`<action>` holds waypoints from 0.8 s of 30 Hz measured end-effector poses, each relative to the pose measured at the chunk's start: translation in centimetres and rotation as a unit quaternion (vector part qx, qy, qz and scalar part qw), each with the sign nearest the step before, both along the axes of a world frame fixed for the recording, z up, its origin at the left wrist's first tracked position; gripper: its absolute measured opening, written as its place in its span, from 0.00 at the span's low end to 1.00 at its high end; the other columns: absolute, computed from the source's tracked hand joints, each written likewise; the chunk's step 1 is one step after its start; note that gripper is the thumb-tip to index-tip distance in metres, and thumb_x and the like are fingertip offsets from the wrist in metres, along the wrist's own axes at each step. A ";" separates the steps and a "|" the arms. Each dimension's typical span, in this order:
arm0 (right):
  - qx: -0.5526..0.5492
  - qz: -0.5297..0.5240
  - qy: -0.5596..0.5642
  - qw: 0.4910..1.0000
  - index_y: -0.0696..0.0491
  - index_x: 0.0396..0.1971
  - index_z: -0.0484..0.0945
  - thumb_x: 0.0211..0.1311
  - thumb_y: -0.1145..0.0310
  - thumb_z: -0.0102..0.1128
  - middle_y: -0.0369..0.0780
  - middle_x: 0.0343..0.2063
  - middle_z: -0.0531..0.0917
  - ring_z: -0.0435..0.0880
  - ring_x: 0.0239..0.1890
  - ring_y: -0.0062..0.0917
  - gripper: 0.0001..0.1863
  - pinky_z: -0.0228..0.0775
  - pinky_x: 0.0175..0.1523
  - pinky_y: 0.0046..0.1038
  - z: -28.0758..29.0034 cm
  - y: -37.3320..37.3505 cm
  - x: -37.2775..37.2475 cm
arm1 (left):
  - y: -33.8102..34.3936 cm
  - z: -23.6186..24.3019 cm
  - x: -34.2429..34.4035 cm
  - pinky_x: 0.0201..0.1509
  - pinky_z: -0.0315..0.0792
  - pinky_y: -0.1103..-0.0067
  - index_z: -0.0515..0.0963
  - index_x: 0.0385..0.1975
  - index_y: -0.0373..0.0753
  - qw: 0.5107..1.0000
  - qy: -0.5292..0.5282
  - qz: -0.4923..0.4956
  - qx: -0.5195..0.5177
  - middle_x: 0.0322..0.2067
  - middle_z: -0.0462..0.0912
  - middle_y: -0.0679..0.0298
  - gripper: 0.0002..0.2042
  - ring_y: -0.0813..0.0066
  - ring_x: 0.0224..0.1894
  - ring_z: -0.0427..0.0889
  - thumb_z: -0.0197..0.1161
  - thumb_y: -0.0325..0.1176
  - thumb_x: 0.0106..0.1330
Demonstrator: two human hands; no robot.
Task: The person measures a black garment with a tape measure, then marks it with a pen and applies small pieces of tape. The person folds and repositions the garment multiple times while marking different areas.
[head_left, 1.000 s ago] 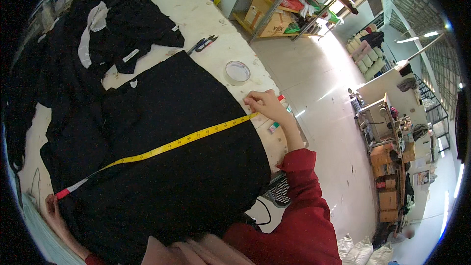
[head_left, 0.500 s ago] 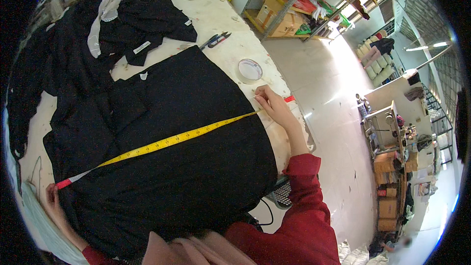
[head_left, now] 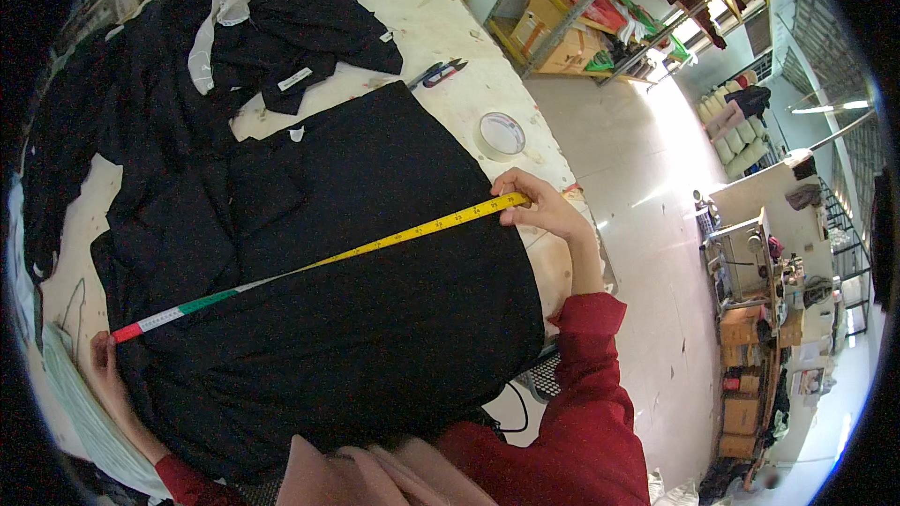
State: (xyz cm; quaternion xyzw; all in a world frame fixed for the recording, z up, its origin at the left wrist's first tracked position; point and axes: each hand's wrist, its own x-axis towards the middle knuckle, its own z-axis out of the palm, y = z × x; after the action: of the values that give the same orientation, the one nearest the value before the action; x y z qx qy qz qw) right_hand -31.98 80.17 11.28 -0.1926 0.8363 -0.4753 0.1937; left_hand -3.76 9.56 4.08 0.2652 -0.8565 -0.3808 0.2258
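A tape measure [head_left: 419,230] stretches across a black garment [head_left: 356,178] spread on the table; most of it shows yellow, with red, white and green toward its left end. My left hand [head_left: 105,363] pinches the red end at the garment's left edge. Near the opposite edge, my right hand [head_left: 544,206] grips the yellow part between thumb and fingers. The tape has a twist near its middle. A small white tag [head_left: 297,134] lies on the garment's far edge. Beyond my right hand sits a roll of tape [head_left: 502,135].
Thread snips [head_left: 441,73] lie past the garment's far corner. More black clothing [head_left: 150,103] with a white piece [head_left: 214,33] is heaped at the far left. The pale table [head_left: 422,9] ends on the right, above a floor aisle. Shelves with boxes [head_left: 553,33] stand beyond.
The tape has turned, so green and white now show near its left end. My right fingers now grip its yellow part more visibly. The whole view has shifted slightly.
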 end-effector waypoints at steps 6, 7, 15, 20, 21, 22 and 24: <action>-0.013 0.071 0.032 0.997 0.57 0.38 0.81 0.59 0.73 0.64 0.35 0.40 0.80 0.76 0.42 0.19 0.08 0.71 0.47 0.24 -1.0 2.0 -2.7 | -2.9 -1.7 0.6 0.60 0.65 0.77 0.74 0.48 0.30 0.999 0.013 -0.018 0.035 0.44 0.77 0.60 0.14 0.74 0.50 0.74 0.59 0.34 0.70; -0.017 0.024 0.018 0.999 0.57 0.37 0.82 0.59 0.73 0.64 0.35 0.40 0.81 0.77 0.41 0.19 0.07 0.71 0.46 0.25 -1.4 2.3 -2.7 | -2.6 -1.6 0.5 0.60 0.66 0.77 0.73 0.48 0.30 0.999 0.011 -0.014 0.036 0.44 0.77 0.60 0.14 0.73 0.50 0.75 0.59 0.34 0.70; 0.092 -0.047 0.169 0.980 0.57 0.34 0.82 0.60 0.72 0.61 0.36 0.34 0.83 0.80 0.37 0.22 0.06 0.72 0.45 0.26 -2.0 0.4 -2.6 | -3.6 -1.7 0.7 0.61 0.65 0.76 0.73 0.48 0.30 0.999 0.014 -0.020 0.033 0.46 0.77 0.59 0.14 0.71 0.52 0.74 0.59 0.33 0.70; 0.120 -0.065 0.204 0.969 0.55 0.36 0.81 0.58 0.74 0.60 0.36 0.32 0.83 0.81 0.39 0.23 0.06 0.72 0.48 0.26 -2.2 0.3 -2.2 | -4.8 -2.5 1.2 0.61 0.64 0.77 0.73 0.48 0.30 0.998 0.015 -0.035 0.051 0.46 0.77 0.61 0.14 0.72 0.51 0.74 0.58 0.34 0.71; 0.109 -0.074 0.204 0.970 0.54 0.36 0.81 0.57 0.73 0.60 0.37 0.32 0.83 0.82 0.38 0.25 0.07 0.73 0.47 0.27 -2.4 0.3 -2.2 | -4.9 -2.5 1.2 0.61 0.64 0.77 0.73 0.48 0.30 0.999 0.013 -0.030 0.041 0.46 0.77 0.61 0.14 0.72 0.51 0.74 0.58 0.34 0.71; 0.098 -0.084 0.204 0.970 0.54 0.36 0.81 0.57 0.72 0.60 0.38 0.31 0.83 0.83 0.37 0.26 0.07 0.74 0.46 0.28 -2.6 0.4 -2.3 | -5.0 -2.5 1.1 0.61 0.64 0.77 0.73 0.48 0.30 0.999 0.010 -0.026 0.031 0.46 0.77 0.61 0.14 0.72 0.51 0.73 0.58 0.34 0.71; 0.092 -0.094 0.193 0.972 0.54 0.35 0.80 0.56 0.73 0.61 0.38 0.31 0.83 0.83 0.37 0.26 0.07 0.74 0.46 0.28 -2.8 0.7 -2.4 | -5.0 -2.5 1.0 0.61 0.64 0.77 0.73 0.48 0.30 0.999 0.008 -0.023 0.021 0.46 0.77 0.61 0.13 0.73 0.51 0.73 0.58 0.33 0.71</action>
State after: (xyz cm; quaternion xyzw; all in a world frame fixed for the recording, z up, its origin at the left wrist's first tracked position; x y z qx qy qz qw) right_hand -34.43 80.82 8.52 -0.1828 0.9125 -0.3661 -0.0004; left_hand -2.74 4.55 1.57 0.2469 -0.8525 -0.4060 0.2178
